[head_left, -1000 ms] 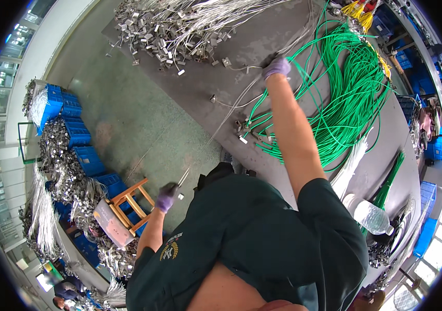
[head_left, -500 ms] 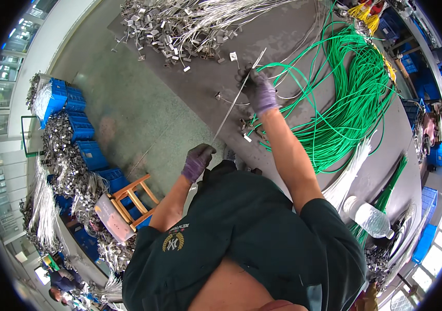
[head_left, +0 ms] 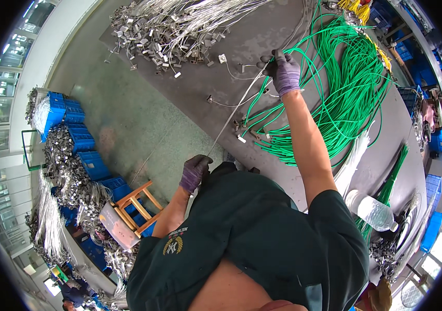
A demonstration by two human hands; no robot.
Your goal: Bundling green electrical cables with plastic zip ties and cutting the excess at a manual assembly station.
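At far left stand blue crates [head_left: 94, 165]; white wires [head_left: 40, 112] fill the topmost, and grey connectors [head_left: 64, 168] heap alongside, whether inside I cannot tell. The left hand [head_left: 195, 171], gloved, has its fingers curled shut around the near end of a thin pale cable [head_left: 240, 103]. That cable's long axis slants up and rightward from beside the person's waist, over the counter [head_left: 195, 85], to the right hand [head_left: 285, 72], whose fingers are clamped on it. Half a second ago this hand was nearer the left one; it has slid farther along, toward the green cables [head_left: 356, 90]. Farther right lies a clear bottle [head_left: 372, 211], its contents unclear.
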